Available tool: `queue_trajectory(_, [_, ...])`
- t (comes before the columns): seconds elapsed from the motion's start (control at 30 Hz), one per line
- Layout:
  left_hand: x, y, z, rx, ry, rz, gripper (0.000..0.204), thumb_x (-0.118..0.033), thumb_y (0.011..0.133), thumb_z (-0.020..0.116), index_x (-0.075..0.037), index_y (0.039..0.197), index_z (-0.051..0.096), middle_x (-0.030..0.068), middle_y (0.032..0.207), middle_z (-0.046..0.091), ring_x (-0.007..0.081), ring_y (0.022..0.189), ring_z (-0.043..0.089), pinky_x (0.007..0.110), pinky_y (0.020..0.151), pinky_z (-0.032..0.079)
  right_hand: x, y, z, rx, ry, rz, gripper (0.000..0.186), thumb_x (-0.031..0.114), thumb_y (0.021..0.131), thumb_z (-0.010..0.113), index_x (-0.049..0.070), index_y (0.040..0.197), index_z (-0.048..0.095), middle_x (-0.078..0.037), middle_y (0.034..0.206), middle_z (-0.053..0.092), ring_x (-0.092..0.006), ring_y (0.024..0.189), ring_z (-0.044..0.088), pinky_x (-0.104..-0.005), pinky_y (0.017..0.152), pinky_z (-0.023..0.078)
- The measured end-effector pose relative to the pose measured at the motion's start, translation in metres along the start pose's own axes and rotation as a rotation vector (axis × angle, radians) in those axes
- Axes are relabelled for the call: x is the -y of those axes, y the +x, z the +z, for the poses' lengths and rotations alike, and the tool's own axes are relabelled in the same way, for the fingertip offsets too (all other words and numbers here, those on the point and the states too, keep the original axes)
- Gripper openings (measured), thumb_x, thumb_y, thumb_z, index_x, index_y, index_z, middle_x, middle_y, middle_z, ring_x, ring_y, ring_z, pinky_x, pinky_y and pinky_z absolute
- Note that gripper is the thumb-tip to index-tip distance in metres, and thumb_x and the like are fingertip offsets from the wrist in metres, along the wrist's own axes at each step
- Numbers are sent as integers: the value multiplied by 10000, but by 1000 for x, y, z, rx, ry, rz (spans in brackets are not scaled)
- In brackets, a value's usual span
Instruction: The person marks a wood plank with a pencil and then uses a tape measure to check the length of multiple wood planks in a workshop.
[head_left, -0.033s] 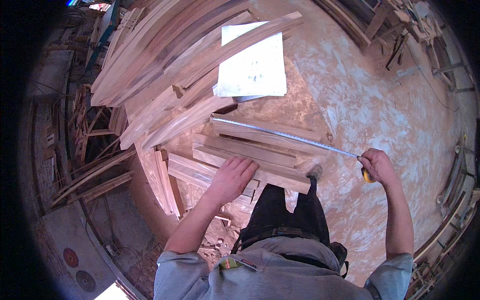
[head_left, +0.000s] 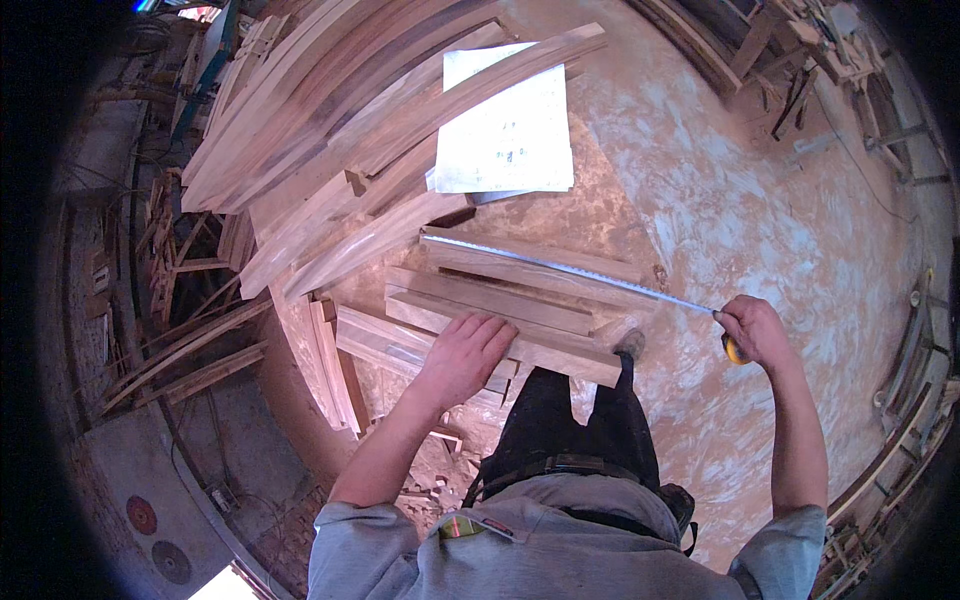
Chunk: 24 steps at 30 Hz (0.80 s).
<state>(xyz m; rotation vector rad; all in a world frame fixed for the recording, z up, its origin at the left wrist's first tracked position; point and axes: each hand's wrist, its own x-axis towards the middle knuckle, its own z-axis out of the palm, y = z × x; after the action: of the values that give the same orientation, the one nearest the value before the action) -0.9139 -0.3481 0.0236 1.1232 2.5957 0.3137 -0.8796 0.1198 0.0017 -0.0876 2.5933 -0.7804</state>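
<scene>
My right hand (head_left: 752, 330) grips a yellow tape measure (head_left: 735, 350), whose case shows partly below the fingers. Its pale blade (head_left: 570, 267) is drawn out to the left, running along a wooden piece (head_left: 540, 272) with its far end at that piece's left end. My left hand (head_left: 466, 358) lies with fingers stretched out over a light wooden piece (head_left: 560, 352) nearest my legs, holding nothing. Between these two pieces lies another wooden piece (head_left: 490, 300).
Long planks (head_left: 290, 120) are stacked at the upper left. White paper sheets (head_left: 510, 130) lie partly under one plank. More short pieces (head_left: 375, 340) lie left of my left hand. Scrap wood (head_left: 760, 40) leans at the upper right, and dusty floor (head_left: 800, 240) spreads at the right.
</scene>
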Motion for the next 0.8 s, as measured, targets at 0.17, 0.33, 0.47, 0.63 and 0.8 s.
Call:
queue_trajectory(0.17, [-1,2,-3,-7,-10,-9,399,-133,844,534,-59,1235,558,129,1247,581,306,1181,530,444,1044,400,15,13,-1,24,-56,26,309,269,910,603,11,743,638,-167,737,616,-367,759,608,-457,696,484])
queue_trajectory(0.33, [1,-1,4,-21,-21,-27,388,-134,841,542,-64,1222,572,136,1239,586,317,1172,534,458,1037,402,8,12,-2,-6,-121,1,293,276,908,610,21,770,653,-168,766,624,-364,769,613,-450,703,492])
queue_trajectory(0.47, [-4,5,-1,-39,-27,-30,380,-130,838,579,-67,1212,576,123,1209,597,314,1154,541,462,1015,412,1,11,1,-47,-179,33,304,308,917,601,41,782,659,-156,794,636,-356,793,628,-451,714,506])
queue_trajectory(0.63, [-6,12,-5,-87,-24,-17,406,-60,781,619,-53,1185,580,143,1154,611,349,1090,561,470,967,443,4,10,3,-83,-227,26,294,312,923,598,56,790,651,-136,804,636,-335,791,633,-437,712,513])
queue_trajectory(0.8, [-4,14,-6,-60,20,-29,382,-98,814,605,-56,1193,577,132,1178,608,325,1096,561,459,968,439,3,9,6,-100,-231,39,280,311,919,607,62,802,655,-127,797,633,-326,788,635,-434,697,514])
